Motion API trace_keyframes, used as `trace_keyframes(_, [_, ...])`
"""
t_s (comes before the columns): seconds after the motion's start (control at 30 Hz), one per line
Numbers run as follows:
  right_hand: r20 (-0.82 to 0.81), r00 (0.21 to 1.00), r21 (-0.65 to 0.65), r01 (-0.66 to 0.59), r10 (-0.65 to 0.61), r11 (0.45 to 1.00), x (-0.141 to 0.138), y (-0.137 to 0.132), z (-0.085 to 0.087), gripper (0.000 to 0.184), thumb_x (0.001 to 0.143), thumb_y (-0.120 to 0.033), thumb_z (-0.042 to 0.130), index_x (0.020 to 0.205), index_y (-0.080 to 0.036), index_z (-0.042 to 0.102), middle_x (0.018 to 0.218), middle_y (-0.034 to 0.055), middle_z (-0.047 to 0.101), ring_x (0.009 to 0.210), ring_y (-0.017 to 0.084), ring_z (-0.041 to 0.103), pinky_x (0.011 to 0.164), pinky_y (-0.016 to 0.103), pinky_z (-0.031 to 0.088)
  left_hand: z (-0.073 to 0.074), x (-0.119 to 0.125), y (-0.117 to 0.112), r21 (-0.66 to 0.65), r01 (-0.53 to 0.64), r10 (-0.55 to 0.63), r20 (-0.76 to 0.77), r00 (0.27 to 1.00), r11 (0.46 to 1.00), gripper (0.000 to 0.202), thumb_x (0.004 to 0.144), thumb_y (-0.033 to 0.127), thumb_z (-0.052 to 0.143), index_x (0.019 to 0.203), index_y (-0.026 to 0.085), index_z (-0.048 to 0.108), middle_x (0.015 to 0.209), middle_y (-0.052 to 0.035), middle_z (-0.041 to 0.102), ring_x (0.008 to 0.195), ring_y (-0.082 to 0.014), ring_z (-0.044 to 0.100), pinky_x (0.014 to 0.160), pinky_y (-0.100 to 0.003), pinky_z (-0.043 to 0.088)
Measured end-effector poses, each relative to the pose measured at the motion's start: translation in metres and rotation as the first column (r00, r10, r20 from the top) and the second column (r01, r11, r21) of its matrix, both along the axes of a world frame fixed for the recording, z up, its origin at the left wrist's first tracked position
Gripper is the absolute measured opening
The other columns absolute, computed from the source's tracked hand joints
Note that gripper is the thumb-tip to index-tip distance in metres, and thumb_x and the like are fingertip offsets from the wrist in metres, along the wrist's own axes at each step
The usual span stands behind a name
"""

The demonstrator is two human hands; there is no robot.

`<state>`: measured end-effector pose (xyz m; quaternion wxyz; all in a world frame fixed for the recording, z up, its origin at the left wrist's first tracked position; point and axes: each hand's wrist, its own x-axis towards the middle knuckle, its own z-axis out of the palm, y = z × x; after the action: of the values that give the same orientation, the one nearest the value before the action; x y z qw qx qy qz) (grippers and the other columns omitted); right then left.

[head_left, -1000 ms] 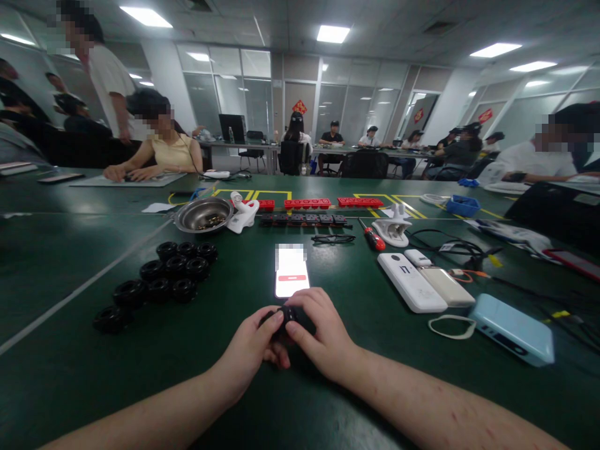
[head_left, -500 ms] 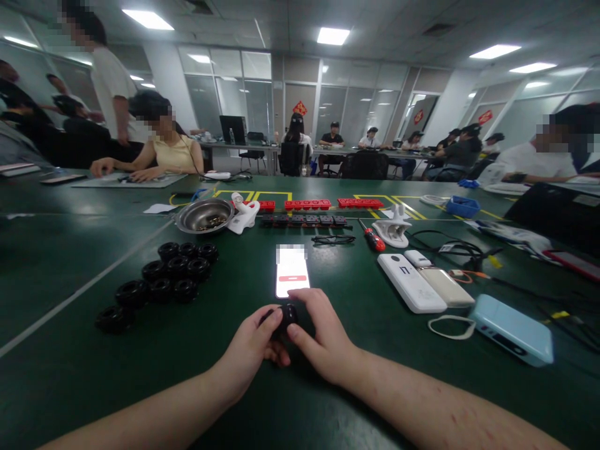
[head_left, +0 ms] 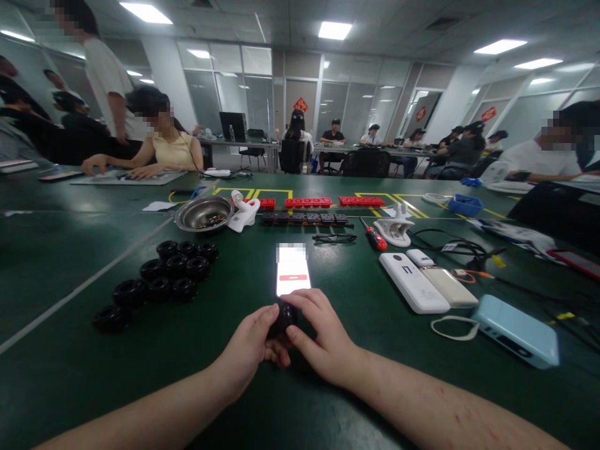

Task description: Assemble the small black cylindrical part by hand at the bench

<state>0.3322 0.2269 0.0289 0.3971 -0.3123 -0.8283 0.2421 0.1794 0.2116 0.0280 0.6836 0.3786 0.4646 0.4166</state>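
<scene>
A glossy black round part (head_left: 284,317) is held between both hands just in front of me, its details mostly covered by fingers. My left hand (head_left: 253,340) grips it from the left, with the thumb on its near face. From the right, my right hand (head_left: 323,334) closes on it with thumb and fingers. Right behind the hands lies a phone (head_left: 293,269) with a lit white screen and a red button. To the left sit several black ring-shaped parts (head_left: 175,269) of similar look, grouped in rough rows.
A metal bowl (head_left: 204,215) with small brass-coloured pieces stands back left. Behind the phone are glasses (head_left: 334,238), a black strip of modules (head_left: 304,219) and red trays (head_left: 308,202). A screwdriver (head_left: 375,237), white power bank (head_left: 412,284) and light-blue device (head_left: 518,331) lie right.
My right fingers have slid left over the top of the black part, which now appears turned. The left hand has stayed nearly in place. The view has shifted slightly.
</scene>
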Motion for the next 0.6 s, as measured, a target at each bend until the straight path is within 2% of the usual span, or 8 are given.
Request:
trace_keyframes(0.13, [-0.021, 0.999, -0.014, 0.044, -0.044, 0.999, -0.0002, -0.0006, -0.0040, 0.039, 0.080, -0.029, 0.050, 0.116, -0.016, 0.042, 0.110, 0.0096, 0.049, 0.102, 0.022, 0.044, 0.088, 0.038, 0.037, -0.0013, 0.0008, -0.0017, 0.039, -0.002, 0.004, -0.037, 0.999, 0.999, 0.035, 0.075, 0.045, 0.052, 0.092, 0.014, 0.048, 0.058, 0.0024, 0.058, 0.041, -0.0095, 0.054, 0.042, -0.020, 0.040])
trace_keyframes(0.3, [-0.012, 0.998, -0.017, 0.061, -0.061, 0.998, -0.0021, 0.0021, -0.0021, 0.024, 0.080, -0.028, 0.051, 0.101, -0.016, 0.052, 0.099, 0.0078, 0.052, 0.095, 0.021, 0.046, 0.083, 0.037, 0.039, -0.0021, 0.0002, -0.0015, 0.042, 0.040, -0.040, -0.021, 0.999, 0.998, 0.037, 0.075, 0.047, 0.051, 0.091, 0.014, 0.048, 0.056, 0.0021, 0.058, 0.042, -0.0099, 0.056, 0.041, -0.019, 0.039])
trace_keyframes(0.43, [0.002, 1.000, 0.001, 0.004, -0.004, 1.000, -0.0017, 0.0005, 0.0014, 0.031, 0.079, -0.022, 0.053, 0.110, -0.020, 0.049, 0.105, 0.0075, 0.049, 0.099, 0.021, 0.045, 0.085, 0.037, 0.039, -0.0020, -0.0013, -0.0005, 0.004, 0.049, -0.049, 0.025, 0.999, 0.999, 0.042, 0.074, 0.055, 0.048, 0.081, 0.014, 0.050, 0.054, 0.0015, 0.058, 0.040, -0.0101, 0.056, 0.040, -0.018, 0.037])
trace_keyframes(0.6, [0.013, 1.000, 0.004, 0.019, -0.019, 1.000, -0.0010, -0.0009, -0.0008, 0.038, 0.079, -0.024, 0.052, 0.116, -0.021, 0.044, 0.110, 0.0081, 0.048, 0.103, 0.022, 0.044, 0.088, 0.040, 0.037, -0.0031, -0.0001, 0.0003, 0.027, 0.010, -0.011, 0.012, 1.000, 1.000, 0.033, 0.077, 0.047, 0.049, 0.082, 0.015, 0.051, 0.055, 0.0030, 0.056, 0.039, -0.0088, 0.053, 0.039, -0.018, 0.036])
